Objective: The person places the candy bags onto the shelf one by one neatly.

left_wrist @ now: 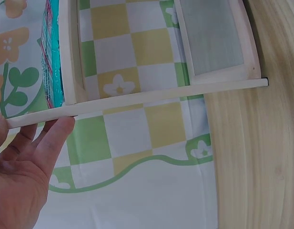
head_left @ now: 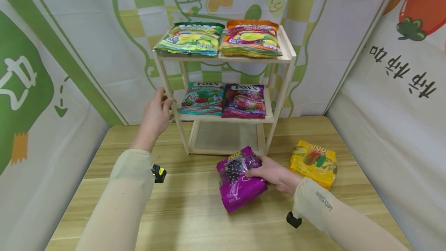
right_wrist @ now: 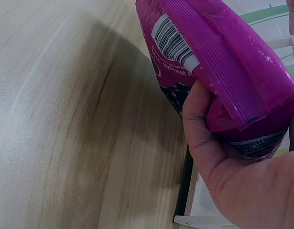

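In the head view my right hand (head_left: 277,173) grips a purple candy bag (head_left: 240,195) with grapes pictured on it, held in front of the shelf's base. The right wrist view shows the back seam and barcode of this purple bag (right_wrist: 223,62), with fingers curled round its side. My left hand (head_left: 158,109) is at the left front post of a small wooden shelf (head_left: 275,120). In the left wrist view, the left hand (left_wrist: 30,164) pinches that post (left_wrist: 161,95) between thumb and fingers, beside the middle tier.
A green candy bag (head_left: 193,40) and an orange one (head_left: 251,40) lie on the top tier. Below them lie a teal bag (head_left: 203,99) and a dark purple bag (head_left: 244,102). A yellow bag (head_left: 313,162) lies on the wooden table (head_left: 188,212) at right.
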A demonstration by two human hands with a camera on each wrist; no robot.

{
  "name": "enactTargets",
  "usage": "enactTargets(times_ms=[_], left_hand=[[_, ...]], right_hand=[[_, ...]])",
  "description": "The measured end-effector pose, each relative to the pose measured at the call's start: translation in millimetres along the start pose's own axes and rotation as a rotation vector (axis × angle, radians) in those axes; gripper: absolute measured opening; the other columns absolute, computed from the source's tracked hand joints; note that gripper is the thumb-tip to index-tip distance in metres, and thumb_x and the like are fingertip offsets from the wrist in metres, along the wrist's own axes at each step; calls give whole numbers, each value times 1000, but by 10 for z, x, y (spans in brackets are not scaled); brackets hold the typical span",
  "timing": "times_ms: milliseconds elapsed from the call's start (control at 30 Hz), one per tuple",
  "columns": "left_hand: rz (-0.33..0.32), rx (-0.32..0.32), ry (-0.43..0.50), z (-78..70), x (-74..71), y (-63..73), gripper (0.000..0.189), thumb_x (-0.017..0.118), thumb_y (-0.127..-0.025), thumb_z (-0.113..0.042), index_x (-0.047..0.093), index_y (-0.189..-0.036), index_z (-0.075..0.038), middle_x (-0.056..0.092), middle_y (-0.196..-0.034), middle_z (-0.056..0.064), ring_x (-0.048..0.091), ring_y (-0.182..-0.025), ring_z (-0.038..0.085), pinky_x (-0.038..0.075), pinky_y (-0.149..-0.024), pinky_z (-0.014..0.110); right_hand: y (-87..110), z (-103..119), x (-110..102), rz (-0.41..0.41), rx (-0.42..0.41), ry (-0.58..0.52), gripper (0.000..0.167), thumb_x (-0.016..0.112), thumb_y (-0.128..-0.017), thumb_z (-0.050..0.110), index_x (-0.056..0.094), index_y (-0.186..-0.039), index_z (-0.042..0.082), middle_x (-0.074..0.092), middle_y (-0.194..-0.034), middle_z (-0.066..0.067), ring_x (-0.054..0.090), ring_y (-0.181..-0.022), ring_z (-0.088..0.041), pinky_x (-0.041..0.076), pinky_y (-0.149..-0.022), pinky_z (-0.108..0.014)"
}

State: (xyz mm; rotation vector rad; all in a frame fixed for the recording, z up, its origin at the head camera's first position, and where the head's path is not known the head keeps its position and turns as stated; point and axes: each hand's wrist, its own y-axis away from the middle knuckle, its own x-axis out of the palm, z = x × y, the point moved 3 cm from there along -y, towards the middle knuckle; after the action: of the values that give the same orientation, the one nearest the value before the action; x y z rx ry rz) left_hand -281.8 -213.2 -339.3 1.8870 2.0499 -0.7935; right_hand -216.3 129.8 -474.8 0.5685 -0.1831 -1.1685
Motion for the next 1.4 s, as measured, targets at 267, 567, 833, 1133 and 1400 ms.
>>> enactTargets(times_ms=[267,567,833,1133,1400], left_hand=[[-1,0,5,-10,-3,2,37,35,-112,-17,37,-148,-5,54,-140,28,56,-130,42,59,-95,46],[-9,13,-7,-20,-7,8,38,36,-112,-17,36,-148,-4,55,-139,28,57,-128,43,60,-93,45],[-18,26,-23,-18,-4,-1,37,37,-112,-17,37,-146,-4,56,-137,28,58,-126,44,61,-92,45],[-11,15,-22,-12,-2,5,36,36,-112,-18,38,-145,-4,56,-138,28,58,-127,43,60,-93,47],[-10,15,-23,-13,-3,15,36,36,-112,-18,38,-146,-4,56,-138,28,58,-127,43,60,-93,46]], right_hand=[[-26,38,3,-9,-5,12,92,80,-86,20,26,-155,-4,55,-134,-24,69,-99,-30,63,-83,-40],[-41,94,16,6,-20,-8,90,79,-87,19,26,-156,-3,56,-134,-24,70,-100,-30,63,-83,-41],[-79,125,25,40,-28,-67,82,77,-89,17,29,-153,-2,61,-127,-23,72,-97,-30,63,-83,-42],[-94,166,30,32,-43,-72,81,76,-91,17,28,-152,-4,59,-129,-24,72,-95,-29,64,-83,-42],[-120,190,32,17,-50,-69,80,76,-91,19,30,-152,-3,61,-127,-23,73,-92,-28,64,-80,-41]])
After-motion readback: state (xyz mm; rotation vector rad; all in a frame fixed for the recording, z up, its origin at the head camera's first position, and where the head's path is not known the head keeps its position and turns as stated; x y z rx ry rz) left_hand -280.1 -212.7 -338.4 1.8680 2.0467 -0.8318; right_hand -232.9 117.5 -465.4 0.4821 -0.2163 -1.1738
